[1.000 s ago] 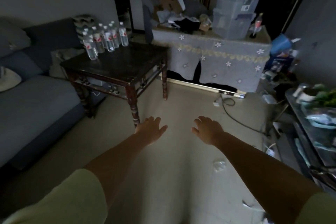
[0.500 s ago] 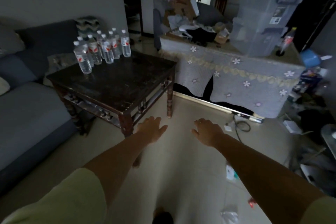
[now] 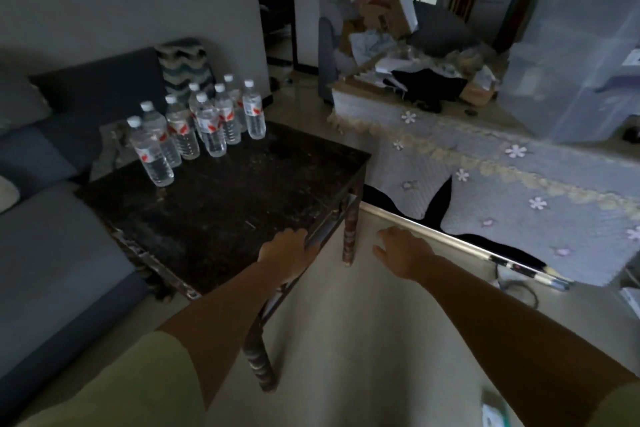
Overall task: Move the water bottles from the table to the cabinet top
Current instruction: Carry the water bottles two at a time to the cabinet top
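Head view: I have one camera to work from, and it is dim and a little smeared. The bottles [image 3: 201, 128] stand upright in a tight cluster at the far left corner of the table [image 3: 225, 204], next to the sofa [image 3: 52, 236]. I count about eight, though the ones at the back overlap and I may be off. None has been lifted yet; the cabinet [image 3: 485, 163], draped in a flowered cloth, sits to the right with a clear bin [image 3: 571, 80] on it.

The step in hand, as I judge it, is the approach. To do it well I would step in along the table's near edge until the cluster is within easy reach, then take the nearest bottle by its body, not the cap, and lift it straight up so the neighbours stay standing.

The left hand [image 3: 289, 258] is loosely spread, palm down, over the table's near edge; it seems to rest on the rim, though I cannot tell for sure. The right hand [image 3: 403, 253] hangs in the air above the floor, fingers apart, holding nothing.
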`<state>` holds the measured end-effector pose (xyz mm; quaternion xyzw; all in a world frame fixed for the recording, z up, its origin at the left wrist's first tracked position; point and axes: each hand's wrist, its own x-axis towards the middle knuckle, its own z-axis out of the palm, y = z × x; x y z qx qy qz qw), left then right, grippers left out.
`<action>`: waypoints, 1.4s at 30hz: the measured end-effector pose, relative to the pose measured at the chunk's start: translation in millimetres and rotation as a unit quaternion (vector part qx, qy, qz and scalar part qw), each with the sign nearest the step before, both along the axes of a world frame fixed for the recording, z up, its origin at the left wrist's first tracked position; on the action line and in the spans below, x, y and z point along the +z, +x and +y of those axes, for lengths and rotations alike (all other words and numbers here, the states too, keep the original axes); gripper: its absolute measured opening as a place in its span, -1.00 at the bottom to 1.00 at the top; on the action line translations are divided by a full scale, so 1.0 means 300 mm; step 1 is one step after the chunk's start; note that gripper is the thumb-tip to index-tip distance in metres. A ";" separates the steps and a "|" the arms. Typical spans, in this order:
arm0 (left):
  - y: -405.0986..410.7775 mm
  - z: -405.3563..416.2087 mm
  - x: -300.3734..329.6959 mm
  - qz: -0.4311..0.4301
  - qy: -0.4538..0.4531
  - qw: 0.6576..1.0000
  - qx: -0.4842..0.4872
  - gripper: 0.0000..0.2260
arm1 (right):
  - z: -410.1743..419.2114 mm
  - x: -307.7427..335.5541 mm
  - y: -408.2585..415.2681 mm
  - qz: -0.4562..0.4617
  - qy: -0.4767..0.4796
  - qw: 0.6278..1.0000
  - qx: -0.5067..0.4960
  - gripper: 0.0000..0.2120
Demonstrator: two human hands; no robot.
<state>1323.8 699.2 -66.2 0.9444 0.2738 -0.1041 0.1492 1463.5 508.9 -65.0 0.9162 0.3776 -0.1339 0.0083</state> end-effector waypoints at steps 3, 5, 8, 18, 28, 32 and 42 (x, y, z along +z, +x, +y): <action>0.114 0.149 0.004 -0.003 0.006 1.000 0.029 -0.53 | 0.169 0.001 0.145 0.013 0.038 0.998 0.038 -0.57; 0.195 0.226 -0.003 -0.004 0.013 0.999 0.047 -0.52 | 0.271 0.000 0.242 0.009 0.048 0.997 0.055 -0.57; 0.327 0.307 -0.037 -0.004 0.007 0.996 0.085 -0.51 | 0.406 -0.011 0.406 0.005 0.031 0.996 0.085 -0.57; 0.634 0.559 -0.074 -0.017 -0.028 0.983 0.181 -0.49 | 0.811 0.020 0.832 0.011 -0.037 0.976 0.217 -0.52; 0.510 1.055 -0.128 -0.011 -0.028 0.938 0.346 -0.51 | 1.438 -0.043 0.744 0.018 -0.006 0.941 0.337 -0.54; 0.451 1.256 -0.132 -0.033 -0.037 0.926 0.375 -0.53 | 1.699 -0.072 0.704 0.035 -0.013 0.932 0.361 -0.52; 0.245 1.522 -0.257 -0.128 -0.135 0.796 0.576 -0.42 | 2.088 -0.239 0.538 0.208 0.072 0.949 0.227 -0.44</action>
